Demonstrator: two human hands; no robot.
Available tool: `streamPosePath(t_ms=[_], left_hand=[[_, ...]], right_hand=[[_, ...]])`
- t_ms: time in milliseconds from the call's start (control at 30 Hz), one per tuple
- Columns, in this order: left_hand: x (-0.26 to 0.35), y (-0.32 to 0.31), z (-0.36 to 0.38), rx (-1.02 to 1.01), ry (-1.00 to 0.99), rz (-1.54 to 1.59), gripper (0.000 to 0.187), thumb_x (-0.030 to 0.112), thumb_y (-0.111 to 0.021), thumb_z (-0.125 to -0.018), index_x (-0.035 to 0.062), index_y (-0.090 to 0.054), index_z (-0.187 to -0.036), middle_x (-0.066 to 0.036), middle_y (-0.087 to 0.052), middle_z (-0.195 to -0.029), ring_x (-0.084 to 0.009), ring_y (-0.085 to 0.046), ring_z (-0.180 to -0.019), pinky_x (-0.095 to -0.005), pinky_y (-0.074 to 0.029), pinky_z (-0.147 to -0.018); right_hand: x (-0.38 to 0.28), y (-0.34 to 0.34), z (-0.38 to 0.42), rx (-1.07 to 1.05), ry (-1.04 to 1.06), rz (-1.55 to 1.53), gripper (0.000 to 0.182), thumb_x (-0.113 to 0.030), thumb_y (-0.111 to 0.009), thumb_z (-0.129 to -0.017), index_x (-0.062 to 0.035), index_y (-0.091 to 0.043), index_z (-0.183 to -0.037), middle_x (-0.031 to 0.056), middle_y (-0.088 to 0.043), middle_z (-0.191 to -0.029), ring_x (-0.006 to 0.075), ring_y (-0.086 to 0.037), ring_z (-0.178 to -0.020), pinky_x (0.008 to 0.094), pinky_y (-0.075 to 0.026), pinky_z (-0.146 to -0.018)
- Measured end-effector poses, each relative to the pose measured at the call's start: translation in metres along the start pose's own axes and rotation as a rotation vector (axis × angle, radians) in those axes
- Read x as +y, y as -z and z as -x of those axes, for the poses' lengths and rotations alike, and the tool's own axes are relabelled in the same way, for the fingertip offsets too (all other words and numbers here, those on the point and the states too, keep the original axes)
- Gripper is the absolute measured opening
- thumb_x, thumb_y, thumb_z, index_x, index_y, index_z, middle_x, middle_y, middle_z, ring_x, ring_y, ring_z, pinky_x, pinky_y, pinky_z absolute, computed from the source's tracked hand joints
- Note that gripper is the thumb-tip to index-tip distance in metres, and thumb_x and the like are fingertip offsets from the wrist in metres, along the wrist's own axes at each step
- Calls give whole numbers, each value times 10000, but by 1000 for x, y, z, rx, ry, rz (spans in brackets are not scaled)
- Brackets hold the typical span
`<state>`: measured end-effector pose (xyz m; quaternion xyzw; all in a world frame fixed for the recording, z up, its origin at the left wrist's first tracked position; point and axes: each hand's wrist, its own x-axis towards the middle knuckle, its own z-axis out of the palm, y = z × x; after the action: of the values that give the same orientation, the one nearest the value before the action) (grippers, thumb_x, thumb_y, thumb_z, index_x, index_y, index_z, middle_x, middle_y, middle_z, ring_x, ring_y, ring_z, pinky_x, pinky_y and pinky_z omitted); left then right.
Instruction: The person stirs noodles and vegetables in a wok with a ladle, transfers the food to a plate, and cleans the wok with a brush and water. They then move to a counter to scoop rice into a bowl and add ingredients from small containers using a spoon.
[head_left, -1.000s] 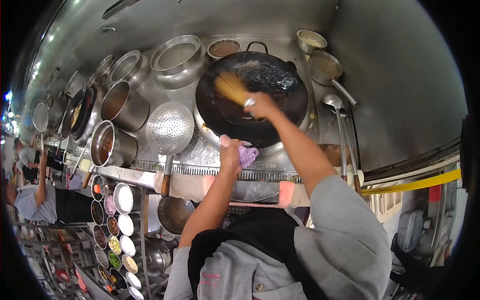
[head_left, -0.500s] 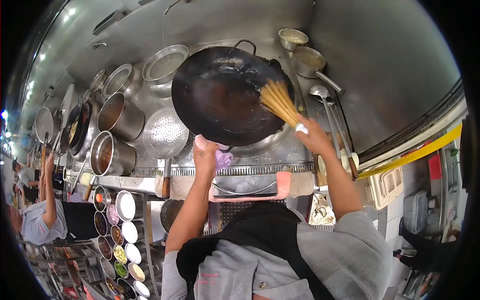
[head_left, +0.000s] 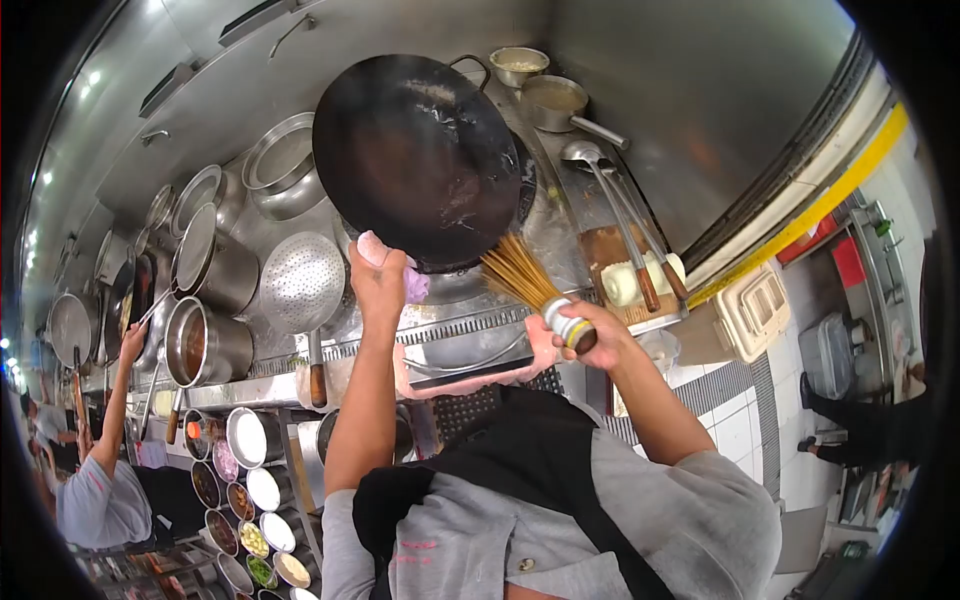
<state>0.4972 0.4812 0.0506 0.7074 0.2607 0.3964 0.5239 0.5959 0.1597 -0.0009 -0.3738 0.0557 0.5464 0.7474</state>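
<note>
A large black wok is tilted up over the stove, its dark inside wet and a little steam over it. My left hand is closed round a pink and purple cloth at the wok's near left edge. The fingers and cloth hide the part of the wok gripped there. My right hand is wrapped round the taped handle of a bamboo wok brush. The brush's splayed bristles point up and left, their tips close to the wok's lower right rim.
Left of the wok lie a perforated skimmer and steel pots. Ladles rest on the right beside a saucepan. Ingredient bowls stand at lower left, near another person. A pink towel lines the stove's front edge.
The brush has come out of the wok toward me, past its lower right rim. My left hand has tilted the wok up further. The whole view has shifted somewhat.
</note>
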Motion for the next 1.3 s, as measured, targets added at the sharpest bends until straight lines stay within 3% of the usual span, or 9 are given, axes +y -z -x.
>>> streamPosePath(t_ms=[233,500,767,900,967,1033,1067,1167,1300], left_hand=[[15,-3,42,-20,-153,-226,410,171,-658,-723,-43,-498,-1034,-244,-551,-915,-410,-555,-871,-472,-440,-837],[6,6,76,-22,-159,-200,366,106,-638,-745,-30,-478,-1045,-230,-511,-978,-407,-513,-959,-468,-404,-892],[-35,33,31,-2,128,165,265,97,-580,-780,7,-530,-1024,-55,-568,-871,-165,-556,-771,-320,-486,-727],[-35,37,28,-41,308,424,215,60,-553,-785,4,-570,-992,-63,-623,-911,-156,-619,-786,-293,-526,-703],[-61,43,22,-45,506,481,181,68,-550,-802,-3,-577,-967,-103,-648,-871,-211,-658,-676,-341,-570,-579],[-60,41,12,-74,710,496,191,89,-556,-820,-6,-580,-983,-125,-647,-864,-248,-662,-639,-368,-578,-539],[-59,34,12,-52,714,506,182,117,-551,-843,-15,-591,-961,-151,-652,-833,-266,-664,-615,-386,-585,-520],[-73,2,14,1,495,475,196,144,-540,-857,-32,-606,-910,-167,-660,-801,-281,-674,-623,-388,-594,-536],[-86,-17,6,-51,660,511,178,157,-523,-872,-11,-561,-918,-165,-658,-785,-289,-674,-599,-377,-589,-492]], right_hand=[[-11,-14,-9,-48,-1,36,339,-194,-647,-875,-110,-496,-1166,155,-590,-977,255,-608,-720,333,-449,-486],[-5,-9,-6,-45,-28,31,368,-190,-644,-872,-108,-491,-1197,158,-601,-978,252,-608,-707,335,-453,-463],[-26,29,7,231,248,260,836,-169,-672,-843,-170,-229,-1553,143,-613,-988,241,-621,-664,354,-463,-441],[-31,47,-7,429,272,877,931,-192,-699,-812,-116,-170,-1574,178,-611,-1128,297,-660,-826,445,-562,-643],[-14,72,-33,520,453,1568,961,-226,-699,-798,-34,-143,-1557,289,-494,-1323,406,-598,-1108,467,-517,-927],[1,67,-47,617,433,2002,958,-236,-705,-798,-7,-150,-1545,322,-428,-1364,444,-617,-1044,483,-529,-907],[2,66,-51,593,251,1776,929,-256,-696,-806,2,-174,-1530,355,-420,-1329,496,-497,-1202,513,-422,-1037],[14,77,-56,630,378,1867,852,-251,-690,-822,9,-247,-1501,335,-429,-1312,484,-538,-1134,506,-462,-970],[1,52,-32,508,848,1770,601,-223,-659,-869,-4,-451,-1388,238,-552,-1174,393,-618,-957,475,-503,-863]])
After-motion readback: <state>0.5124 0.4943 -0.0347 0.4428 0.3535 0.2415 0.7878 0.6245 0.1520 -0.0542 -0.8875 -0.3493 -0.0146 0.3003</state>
